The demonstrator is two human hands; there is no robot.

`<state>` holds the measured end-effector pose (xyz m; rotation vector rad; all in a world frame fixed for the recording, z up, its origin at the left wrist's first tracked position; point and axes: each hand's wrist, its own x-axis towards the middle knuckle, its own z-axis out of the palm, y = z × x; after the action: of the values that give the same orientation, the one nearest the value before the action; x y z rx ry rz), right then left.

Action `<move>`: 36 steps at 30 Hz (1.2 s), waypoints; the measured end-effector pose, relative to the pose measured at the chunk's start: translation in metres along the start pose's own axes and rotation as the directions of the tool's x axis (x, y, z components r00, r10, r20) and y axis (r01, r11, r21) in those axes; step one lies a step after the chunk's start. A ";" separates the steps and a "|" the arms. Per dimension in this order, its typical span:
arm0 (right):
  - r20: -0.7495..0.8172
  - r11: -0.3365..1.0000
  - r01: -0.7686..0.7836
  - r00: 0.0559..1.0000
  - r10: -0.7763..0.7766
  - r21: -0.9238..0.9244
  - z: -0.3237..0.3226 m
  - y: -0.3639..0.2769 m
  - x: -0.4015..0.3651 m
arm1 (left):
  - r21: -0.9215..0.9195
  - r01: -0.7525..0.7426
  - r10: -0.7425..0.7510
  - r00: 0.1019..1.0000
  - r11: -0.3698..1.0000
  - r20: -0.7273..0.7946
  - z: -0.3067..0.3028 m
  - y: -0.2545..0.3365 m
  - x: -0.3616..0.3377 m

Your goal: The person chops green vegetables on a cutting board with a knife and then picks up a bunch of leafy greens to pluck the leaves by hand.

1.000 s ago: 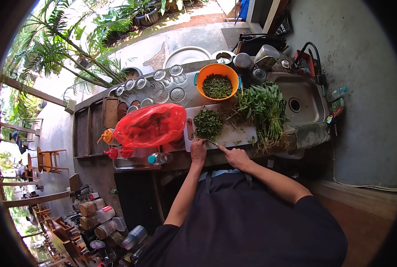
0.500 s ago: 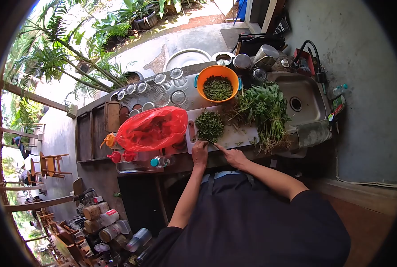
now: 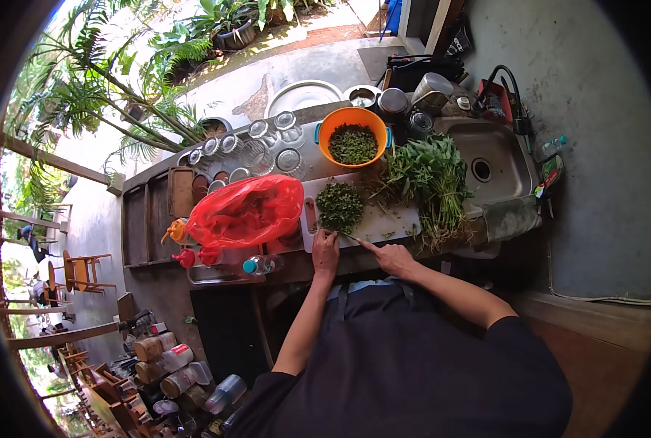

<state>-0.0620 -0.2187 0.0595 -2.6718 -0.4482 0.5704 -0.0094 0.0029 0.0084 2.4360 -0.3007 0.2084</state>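
Note:
A knife (image 3: pixel 350 236) is in my right hand (image 3: pixel 393 260), its fingers closed round the handle and the index finger stretched along it. The blade points left, at the near edge of a heap of chopped green leaves (image 3: pixel 340 206). My left hand (image 3: pixel 326 247) is at the near edge of the white cutting board (image 3: pixel 369 232), fingers bent together against the heap; what they pinch is too small to make out. Right of the heap, a big bunch of leafy greens (image 3: pixel 435 171) with roots lies across the board's end. Behind the board stands an orange colander-like bowl (image 3: pixel 326 151) holding more chopped leaves.
Left of the board sits a red plastic bag (image 3: pixel 249 212), with a clear bottle (image 3: pixel 263 265) with a teal cap in front. Glass jars (image 3: pixel 289 160) stand behind the bag. A steel sink (image 3: pixel 511 157) is on the right, with a damp cloth (image 3: pixel 514 221) over its near edge.
The whole view has shifted slightly left. Both hands and the knife keep nearly the same place by the heap of chopped leaves.

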 end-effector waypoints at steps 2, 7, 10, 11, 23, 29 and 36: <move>0.013 1.000 -0.027 1.000 0.027 0.003 -0.003 -0.005 0.000 | -0.045 0.044 -0.044 0.999 0.998 0.009 0.002 -0.001 -0.001; 0.017 0.999 -0.050 0.999 0.050 0.001 -0.014 -0.024 -0.001 | -0.080 0.055 -0.056 0.998 0.995 -0.004 0.001 -0.003 -0.001; 0.045 0.998 -0.070 0.997 0.070 -0.008 -0.020 -0.031 0.002 | -0.071 0.057 -0.057 0.998 0.996 -0.001 0.002 -0.003 0.001; 0.061 0.997 -0.076 0.995 0.076 -0.003 -0.023 -0.032 0.003 | -0.076 0.068 -0.068 0.998 0.995 0.006 0.002 -0.003 0.001; 0.122 0.999 -0.034 0.992 0.033 0.005 -0.029 -0.035 0.020 | -0.094 0.072 -0.072 0.997 0.993 0.009 0.001 -0.006 0.000; 0.066 0.992 -0.095 0.994 0.089 0.084 0.006 -0.026 0.014 | -0.109 0.059 -0.059 0.998 0.992 0.003 0.001 -0.008 0.000; -0.019 0.996 -0.015 1.000 0.017 0.090 0.022 -0.015 0.022 | -0.132 0.059 -0.064 0.997 0.989 -0.035 0.004 -0.011 -0.001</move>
<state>-0.0556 -0.1909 0.0398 -2.5953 -0.3868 0.5550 -0.0074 0.0085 -0.0016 2.3052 -0.2142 0.2025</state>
